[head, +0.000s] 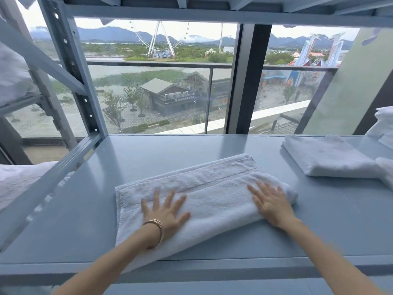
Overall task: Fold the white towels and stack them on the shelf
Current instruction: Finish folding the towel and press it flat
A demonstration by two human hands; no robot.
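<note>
A folded white towel (202, 188) lies across the middle of the pale blue shelf (85, 209), its near corner hanging slightly over the front edge. My left hand (165, 211), with a bangle on the wrist, presses flat on the towel's left half, fingers spread. My right hand (270, 201) presses flat on its right half near the folded end. A second folded white towel (327, 158) lies at the back right of the same shelf.
More white linen (385, 124) is piled at the far right edge. White fabric (14, 179) lies on the neighbouring rack to the left, behind a diagonal steel brace (68, 67). An upper shelf beam (191, 9) runs overhead. A window stands behind the shelf.
</note>
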